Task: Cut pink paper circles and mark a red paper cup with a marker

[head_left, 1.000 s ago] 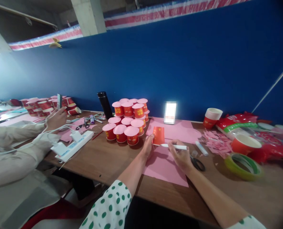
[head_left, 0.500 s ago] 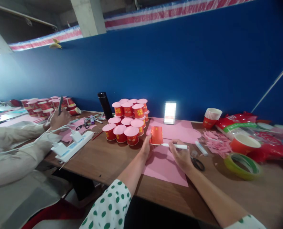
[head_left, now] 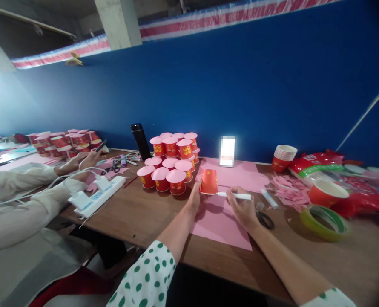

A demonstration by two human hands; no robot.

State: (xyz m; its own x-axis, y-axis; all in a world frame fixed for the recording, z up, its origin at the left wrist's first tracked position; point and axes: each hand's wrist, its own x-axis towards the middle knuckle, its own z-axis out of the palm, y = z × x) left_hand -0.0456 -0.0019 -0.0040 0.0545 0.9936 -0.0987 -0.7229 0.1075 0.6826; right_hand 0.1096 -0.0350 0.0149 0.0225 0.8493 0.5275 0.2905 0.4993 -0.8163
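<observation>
My left hand (head_left: 196, 197) is closed around the side of a red paper cup (head_left: 209, 181), tilted with its rim toward me. In my right hand (head_left: 240, 207) is a slim white pen (head_left: 236, 195), its tip at the cup's lower right rim. Whether the tip touches the rim I cannot tell. Under both hands lies a sheet of pink paper (head_left: 221, 232). To the left stand several red cups topped with pink paper discs (head_left: 176, 176), stacked in layers. Black-handled scissors (head_left: 266, 220) rest beside my right wrist.
A lit phone (head_left: 228, 151) leans on the blue wall. Stacked cups (head_left: 283, 158), pink scraps (head_left: 290, 192), a lone cup (head_left: 328, 192) and a tape roll (head_left: 325, 224) occupy the right. Leftward are a power strip (head_left: 100, 196), a black flask (head_left: 140, 140) and a co-worker's hands (head_left: 87, 160) with a phone.
My hands, the cup and the pen are almost where they were. The co-worker's hands have lowered and spread, and the phone there is now tipped flatter.
</observation>
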